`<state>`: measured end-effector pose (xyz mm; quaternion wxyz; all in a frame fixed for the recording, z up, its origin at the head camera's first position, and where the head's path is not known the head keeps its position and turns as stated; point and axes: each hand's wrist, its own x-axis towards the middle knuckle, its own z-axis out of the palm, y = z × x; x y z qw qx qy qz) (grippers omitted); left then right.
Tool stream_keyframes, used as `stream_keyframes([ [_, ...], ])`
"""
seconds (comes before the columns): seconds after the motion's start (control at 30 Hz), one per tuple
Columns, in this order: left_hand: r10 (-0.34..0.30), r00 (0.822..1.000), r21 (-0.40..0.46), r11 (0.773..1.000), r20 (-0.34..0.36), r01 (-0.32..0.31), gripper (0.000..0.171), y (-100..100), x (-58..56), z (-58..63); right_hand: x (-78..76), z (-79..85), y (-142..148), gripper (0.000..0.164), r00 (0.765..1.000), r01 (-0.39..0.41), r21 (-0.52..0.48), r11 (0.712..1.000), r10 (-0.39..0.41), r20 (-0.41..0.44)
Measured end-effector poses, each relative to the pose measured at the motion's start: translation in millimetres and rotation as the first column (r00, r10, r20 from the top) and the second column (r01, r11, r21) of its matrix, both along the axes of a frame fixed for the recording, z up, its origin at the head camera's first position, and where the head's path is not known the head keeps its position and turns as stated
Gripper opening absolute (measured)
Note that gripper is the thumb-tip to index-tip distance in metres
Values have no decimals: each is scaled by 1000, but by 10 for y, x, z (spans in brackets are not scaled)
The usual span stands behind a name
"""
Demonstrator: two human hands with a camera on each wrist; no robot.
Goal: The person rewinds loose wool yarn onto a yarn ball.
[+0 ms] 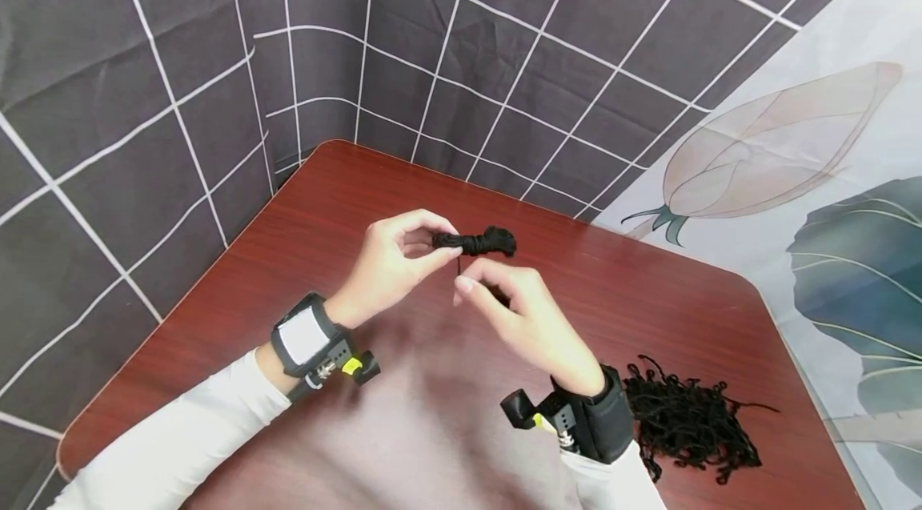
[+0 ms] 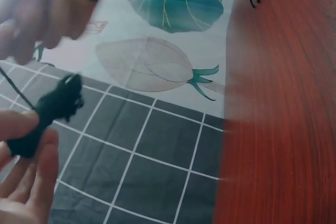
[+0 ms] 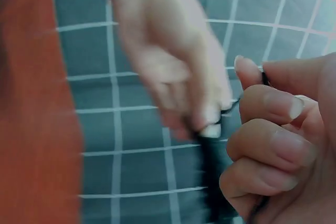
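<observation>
A small bundle of black cord (image 1: 499,241), wound round its middle, juts to the right from my left hand (image 1: 394,258). Thumb and fingers of that hand pinch one end of it, as the left wrist view of the bundle (image 2: 62,100) also shows. Just below and to the right, my right hand (image 1: 515,306) pinches a thin black strand (image 2: 20,88) that runs taut from the bundle. In the right wrist view its thumb and forefinger grip the strand, with the other fingers (image 3: 268,140) curled in. The bundle's far end is blurred there.
A loose heap of black cord (image 1: 691,418) lies on the red-brown table (image 1: 288,198), to the right of my right wrist. Dark gridded cloth (image 1: 432,38) hangs behind and left of the table; a white cloth with plant prints (image 1: 771,166) hangs on the right.
</observation>
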<state>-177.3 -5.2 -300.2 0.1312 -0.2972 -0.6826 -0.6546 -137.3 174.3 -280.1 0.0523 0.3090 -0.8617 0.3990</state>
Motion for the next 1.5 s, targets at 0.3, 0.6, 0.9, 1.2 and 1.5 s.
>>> stream_keyframes([
  [0.3,-349,934,14,937,69,349,19,-3,-20,-157,-196,504,121,12,998,42,52,998,-39,-57],
  [0.6,-363,930,139,925,53,353,24,-5,-5,-169,-320,113,89,8,976,-30,-207,978,73,204],
  [0.9,-109,994,92,990,25,107,20,-45,-26,-81,-102,-448,-125,21,989,22,-152,988,0,146],
  [1.2,-13,999,-46,999,-38,11,18,-82,5,-69,57,75,-110,13,993,-30,52,998,36,-116],
  [1.5,-290,956,27,957,50,289,21,-74,-41,-208,-228,506,70,9,1000,11,20,1000,-11,-15],
])
